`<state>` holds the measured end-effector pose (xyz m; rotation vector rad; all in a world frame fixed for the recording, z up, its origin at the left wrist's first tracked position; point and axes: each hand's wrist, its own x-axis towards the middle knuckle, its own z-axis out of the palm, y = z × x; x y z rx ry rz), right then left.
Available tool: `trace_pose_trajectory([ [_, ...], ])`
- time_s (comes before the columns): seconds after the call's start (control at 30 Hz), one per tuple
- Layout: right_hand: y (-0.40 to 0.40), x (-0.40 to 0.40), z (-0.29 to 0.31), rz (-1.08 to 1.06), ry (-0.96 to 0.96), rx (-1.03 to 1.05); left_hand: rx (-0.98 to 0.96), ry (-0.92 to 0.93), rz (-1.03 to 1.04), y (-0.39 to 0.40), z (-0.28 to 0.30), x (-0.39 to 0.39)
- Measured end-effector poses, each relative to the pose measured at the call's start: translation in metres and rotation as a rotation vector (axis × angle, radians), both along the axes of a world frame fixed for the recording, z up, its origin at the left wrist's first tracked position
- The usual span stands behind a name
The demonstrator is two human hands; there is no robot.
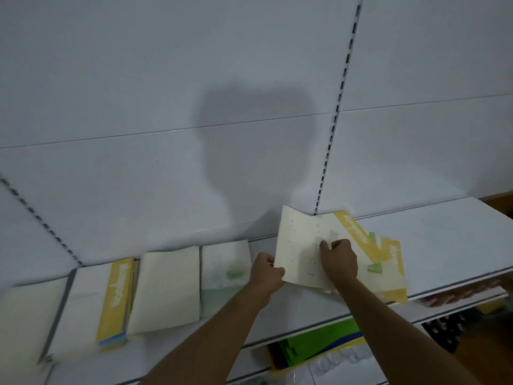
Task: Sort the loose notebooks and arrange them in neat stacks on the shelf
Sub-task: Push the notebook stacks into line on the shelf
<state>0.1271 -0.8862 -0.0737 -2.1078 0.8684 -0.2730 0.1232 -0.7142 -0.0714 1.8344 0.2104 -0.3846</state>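
Observation:
A cream notebook [299, 245] lies tilted atop a loose pile of notebooks [385, 259] with yellow bands on the white shelf [449, 240]. My left hand [265, 269] pinches its lower left edge. My right hand [340, 258] rests on its cover with curled fingers gripping it. To the left lie a green-marked notebook [224, 273], a plain cream one [166, 287], a stack with a yellow band [115, 301] and another cream one [25, 315] at the far left.
The white back panel [194, 107] rises behind the shelf, with a slotted upright [333, 120]. Below the shelf edge sit green and yellow folders [319, 345] and dark items [447, 329] at the lower right.

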Motion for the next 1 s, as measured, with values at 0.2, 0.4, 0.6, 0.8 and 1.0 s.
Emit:
trace_pose_trajectory([
  [0.2,0.117,0.023,0.014,0.158,-0.106,0.117,0.008,-0.068,0.115,0.124,0.022,-0.004],
  [0.4,0.271,0.029,0.023,0.35,-0.11,0.287,-0.025,-0.096,0.284,0.269,0.034,-0.03],
  [0.6,0.407,0.019,0.037,0.619,-0.193,0.275,-0.04,-0.112,0.554,0.406,0.029,-0.068],
  [0.8,0.524,0.006,0.027,0.872,-0.103,0.338,-0.028,-0.131,0.728,0.511,0.017,-0.105],
  [1.0,0.596,0.007,0.006,0.936,0.162,0.349,0.219,-0.092,0.794,0.566,-0.007,-0.12],
])
